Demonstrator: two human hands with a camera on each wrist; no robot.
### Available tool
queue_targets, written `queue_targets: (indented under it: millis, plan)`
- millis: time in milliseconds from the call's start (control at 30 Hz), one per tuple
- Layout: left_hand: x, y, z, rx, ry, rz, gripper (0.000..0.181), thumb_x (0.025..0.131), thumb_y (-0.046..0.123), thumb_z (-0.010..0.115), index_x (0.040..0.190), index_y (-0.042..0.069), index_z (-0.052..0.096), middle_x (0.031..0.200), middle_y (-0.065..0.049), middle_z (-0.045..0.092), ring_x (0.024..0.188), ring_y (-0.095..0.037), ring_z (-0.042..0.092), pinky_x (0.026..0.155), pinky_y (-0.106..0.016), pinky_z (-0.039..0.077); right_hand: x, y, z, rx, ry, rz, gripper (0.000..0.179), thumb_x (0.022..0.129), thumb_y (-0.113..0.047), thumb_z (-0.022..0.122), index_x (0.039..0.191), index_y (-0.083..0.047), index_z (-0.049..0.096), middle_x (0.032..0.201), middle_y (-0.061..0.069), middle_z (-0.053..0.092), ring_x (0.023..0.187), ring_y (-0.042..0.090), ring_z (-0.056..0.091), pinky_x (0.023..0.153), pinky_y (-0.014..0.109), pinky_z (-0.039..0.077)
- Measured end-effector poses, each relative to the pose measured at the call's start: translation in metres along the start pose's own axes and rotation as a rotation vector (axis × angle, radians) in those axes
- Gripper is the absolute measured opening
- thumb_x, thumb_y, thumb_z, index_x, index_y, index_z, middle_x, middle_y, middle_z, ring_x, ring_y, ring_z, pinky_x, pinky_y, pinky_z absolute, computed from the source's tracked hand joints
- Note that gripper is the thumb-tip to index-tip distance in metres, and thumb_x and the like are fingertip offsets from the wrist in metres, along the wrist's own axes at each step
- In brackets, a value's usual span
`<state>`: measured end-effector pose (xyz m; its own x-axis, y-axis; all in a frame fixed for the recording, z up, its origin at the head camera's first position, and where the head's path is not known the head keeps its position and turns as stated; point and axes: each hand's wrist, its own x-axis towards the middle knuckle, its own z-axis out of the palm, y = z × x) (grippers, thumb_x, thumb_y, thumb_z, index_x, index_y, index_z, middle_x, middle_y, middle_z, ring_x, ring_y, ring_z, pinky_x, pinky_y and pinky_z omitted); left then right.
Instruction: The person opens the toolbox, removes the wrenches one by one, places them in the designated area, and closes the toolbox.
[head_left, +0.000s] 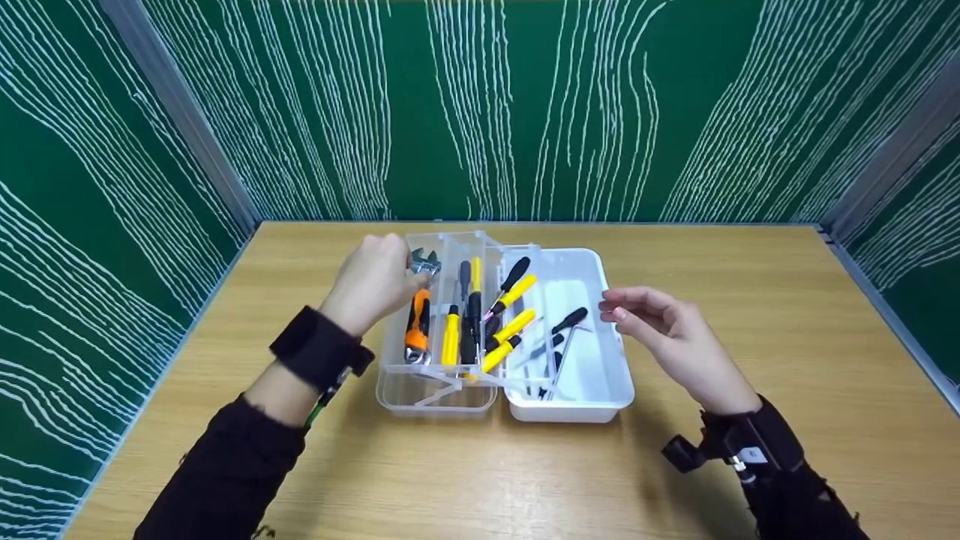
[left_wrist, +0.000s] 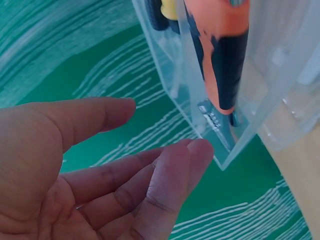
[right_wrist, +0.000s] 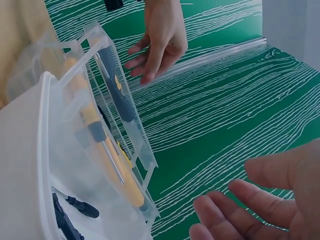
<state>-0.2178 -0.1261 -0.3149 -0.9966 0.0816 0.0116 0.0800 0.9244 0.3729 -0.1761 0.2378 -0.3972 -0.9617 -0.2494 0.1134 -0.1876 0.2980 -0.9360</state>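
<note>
My left hand (head_left: 379, 281) is at the far left corner of the raised clear tray (head_left: 442, 370), beside an adjustable wrench (head_left: 418, 319) with an orange and black handle. In the left wrist view, that hand's thumb and fingers (left_wrist: 170, 180) are apart with nothing between them, fingertips close to the tray corner. My right hand (head_left: 686, 345) hovers by the right rim of the white toolbox (head_left: 619, 375), fingers loosely bent and holding nothing. Yellow and black screwdrivers (head_left: 450, 337) lie in the tray. A black-handled screwdriver (head_left: 570, 321) and a hex key (head_left: 568, 352) lie in the white base.
The toolbox's clear lid (head_left: 435, 409) lies folded out to the left, under the tray. Everything stands on a wooden table (head_left: 480, 480). Green panels (head_left: 525, 112) with white wavy lines enclose the back and both sides, meeting at metal corner posts (head_left: 187, 112).
</note>
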Motion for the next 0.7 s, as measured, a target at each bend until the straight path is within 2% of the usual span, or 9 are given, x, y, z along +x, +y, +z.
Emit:
queue_targets:
  millis: [133, 400, 700]
  plan:
    - [0.013, 0.001, 0.004, 0.032, -0.019, -0.022, 0.027, 0.1, 0.026, 0.079, 0.092, 0.002, 0.071, 0.064, -0.002, 0.047, 0.058, -0.019, 0.055, 0.054, -0.025, 0.043, -0.002, -0.002, 0.002, 0.005, -0.001, -0.004, 0.038, 0.109, -0.027, 0.066, 0.139, -0.004, 0.065, 0.135, 0.012, 0.072, 0.121, 0.014, 0.072, 0.103, 0.017, 0.057]
    - [0.029, 0.006, 0.015, 0.07, -0.031, -0.035, 0.026, 0.099, 0.023, 0.079, 0.104, -0.002, 0.075, 0.082, -0.01, 0.066, 0.065, -0.02, 0.06, 0.055, -0.025, 0.049, -0.006, -0.006, 0.006, 0.009, -0.006, -0.033, 0.036, 0.108, -0.021, 0.066, 0.138, -0.003, 0.066, 0.134, 0.013, 0.072, 0.118, 0.01, 0.073, 0.103, 0.017, 0.058]
    - [0.044, 0.008, 0.027, 0.12, -0.012, -0.029, 0.022, 0.098, 0.015, 0.078, 0.109, -0.003, 0.076, 0.093, -0.013, 0.068, 0.076, -0.025, 0.065, 0.068, -0.032, 0.059, -0.008, -0.011, 0.011, 0.002, -0.042, 0.001, 0.037, 0.108, -0.022, 0.066, 0.139, -0.003, 0.065, 0.134, 0.012, 0.072, 0.119, 0.011, 0.073, 0.103, 0.017, 0.057]
